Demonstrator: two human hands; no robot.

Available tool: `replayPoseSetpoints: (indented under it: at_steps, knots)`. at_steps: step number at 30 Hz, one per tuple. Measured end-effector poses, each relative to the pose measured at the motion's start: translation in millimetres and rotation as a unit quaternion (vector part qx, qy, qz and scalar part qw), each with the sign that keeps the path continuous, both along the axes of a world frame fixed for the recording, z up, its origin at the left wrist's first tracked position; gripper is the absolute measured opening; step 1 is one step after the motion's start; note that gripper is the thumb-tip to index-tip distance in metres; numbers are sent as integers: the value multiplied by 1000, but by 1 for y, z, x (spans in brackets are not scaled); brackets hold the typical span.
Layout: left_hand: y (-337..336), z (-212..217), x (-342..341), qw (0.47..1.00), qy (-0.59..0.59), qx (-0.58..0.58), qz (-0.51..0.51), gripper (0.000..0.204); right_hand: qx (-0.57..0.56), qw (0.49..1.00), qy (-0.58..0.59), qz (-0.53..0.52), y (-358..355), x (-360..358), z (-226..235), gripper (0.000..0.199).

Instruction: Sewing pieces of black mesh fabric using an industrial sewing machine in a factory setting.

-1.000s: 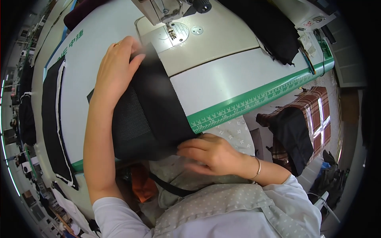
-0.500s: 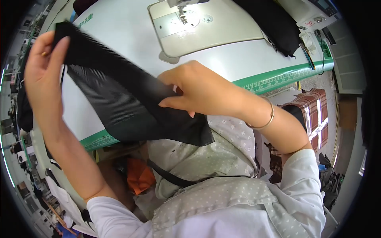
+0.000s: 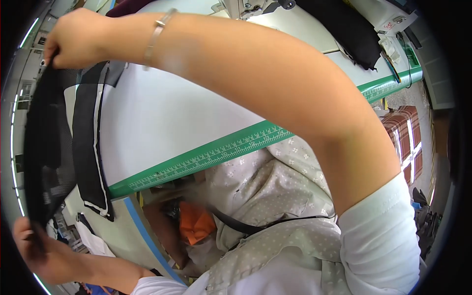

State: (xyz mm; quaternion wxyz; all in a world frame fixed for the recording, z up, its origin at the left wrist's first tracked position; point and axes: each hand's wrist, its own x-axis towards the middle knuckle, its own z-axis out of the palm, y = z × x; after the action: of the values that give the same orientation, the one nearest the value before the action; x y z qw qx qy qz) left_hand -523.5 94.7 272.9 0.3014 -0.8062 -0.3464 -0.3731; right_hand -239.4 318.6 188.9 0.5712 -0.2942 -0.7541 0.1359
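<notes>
A piece of black mesh fabric point(image 3: 46, 142) is stretched out at the far left, beyond the table's left end. My right hand point(image 3: 78, 37) reaches across to the upper left and grips its upper end, fingers closed. Lower down, my left hand point(image 3: 46, 255) is closed on the fabric's bottom end, somewhat smeared by motion. Beside the mesh, a black fabric strip with white edging point(image 3: 88, 142) lies over the table's left end and hangs past the edge. My right forearm crosses the table and hides part of the sewing machine point(image 3: 250, 7).
The white table point(image 3: 162, 123) has a green front edge with ruler markings point(image 3: 221, 157). Black fabric point(image 3: 339, 29) lies at the back right, near pens point(image 3: 392, 69). An orange bag point(image 3: 196, 223) sits under the table. Plaid cloth point(image 3: 405, 132) is at the right.
The mesh fabric has moved from above the table's front edge to the far left. My right hand swung to the upper left; my left hand dropped. The white-edged strip has come into view.
</notes>
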Motion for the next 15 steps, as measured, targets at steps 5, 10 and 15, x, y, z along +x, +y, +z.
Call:
replayPoseSetpoints:
  at_steps: [5,10,15]
  knots:
    - [-10,-134,150,912,129,-342,-187,26,-176,971,-128,101,-43,69,-107,24]
    - [8,-185,195,797,110,-487,-341,27,-232,940,-187,164,-61,100,-134,23]
    - [98,-182,196,853,198,-383,-294,50,-204,941,-241,125,-69,126,-134,28]
